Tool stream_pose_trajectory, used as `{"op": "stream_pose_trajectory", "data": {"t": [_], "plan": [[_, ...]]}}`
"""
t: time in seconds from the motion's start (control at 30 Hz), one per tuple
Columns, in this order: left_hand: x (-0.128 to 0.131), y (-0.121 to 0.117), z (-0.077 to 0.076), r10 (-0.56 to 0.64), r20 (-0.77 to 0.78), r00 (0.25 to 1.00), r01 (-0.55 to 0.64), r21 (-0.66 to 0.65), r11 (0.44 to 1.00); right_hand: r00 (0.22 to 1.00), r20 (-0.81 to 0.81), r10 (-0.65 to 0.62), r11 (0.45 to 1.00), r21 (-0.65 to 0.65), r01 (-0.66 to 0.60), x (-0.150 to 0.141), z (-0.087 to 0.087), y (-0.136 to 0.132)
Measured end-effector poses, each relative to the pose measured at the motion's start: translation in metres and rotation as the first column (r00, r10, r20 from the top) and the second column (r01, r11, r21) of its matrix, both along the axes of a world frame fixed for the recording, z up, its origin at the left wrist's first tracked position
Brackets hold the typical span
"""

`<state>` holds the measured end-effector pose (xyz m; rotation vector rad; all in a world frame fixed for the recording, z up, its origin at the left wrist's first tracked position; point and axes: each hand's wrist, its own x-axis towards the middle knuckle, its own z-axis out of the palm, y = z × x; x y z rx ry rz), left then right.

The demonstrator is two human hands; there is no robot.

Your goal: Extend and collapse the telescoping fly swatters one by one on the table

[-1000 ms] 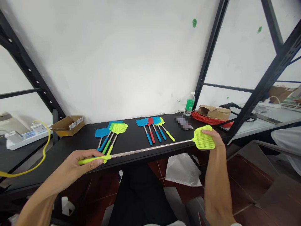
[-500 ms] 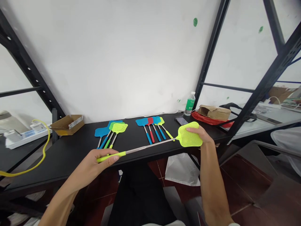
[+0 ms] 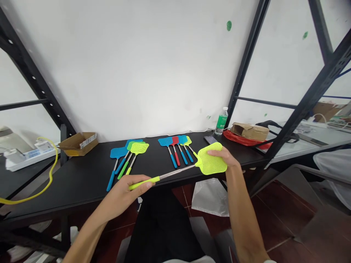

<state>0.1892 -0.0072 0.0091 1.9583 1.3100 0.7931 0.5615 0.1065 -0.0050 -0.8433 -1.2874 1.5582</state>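
Both hands (image 3: 123,197) (image 3: 223,155) grip a flyswatter (image 3: 210,159), well apart from a cardboard box (image 3: 78,144).

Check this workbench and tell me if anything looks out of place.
A crumpled white plastic bag lies on the tiled floor under the black table, looking dropped rather than put away. A yellow cable also droops in a loose loop at the far left.

I count nine mesh-headed plastic fly swatters (image 3: 210,159); four blue, four lime, one red; eight lie on the black table (image 3: 82,179); one sits across the bare left hand (image 3: 123,199) and bare right hand (image 3: 223,157).
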Motion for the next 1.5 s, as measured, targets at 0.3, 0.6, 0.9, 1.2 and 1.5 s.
{"op": "stream_pose_trajectory", "data": {"t": [0.3, 0.6, 0.9, 1.2, 1.5], "plan": [[0.009, 0.005, -0.013, 0.008, 0.092, 0.996, 0.001, -0.102, 0.995, 0.986, 0.043, 0.162, 0.986, 0.035, -0.164, -0.025, 0.0, 0.002], [0.01, 0.022, -0.041, 0.039, 0.441, 0.897, 0.042, -0.173, 0.984, 0.901, 0.429, 0.064, 0.971, 0.182, -0.155, 0.015, -0.005, 0.028], [0.029, 0.065, -0.064, 0.313, 0.222, 0.924, -0.343, 0.115, 0.932, 0.921, 0.356, -0.156, 0.978, 0.187, 0.093, 0.062, -0.005, 0.023], [0.09, 0.106, -0.094, 0.377, -0.31, 0.873, -0.307, 0.251, 0.918, 0.928, 0.311, -0.206, 0.968, 0.205, 0.146, 0.075, -0.007, 0.02], [0.12, 0.117, -0.105, 0.351, -0.497, 0.794, -0.238, 0.276, 0.931, 0.937, 0.289, -0.197, 0.97, 0.194, 0.144, 0.079, -0.011, 0.025]]}}
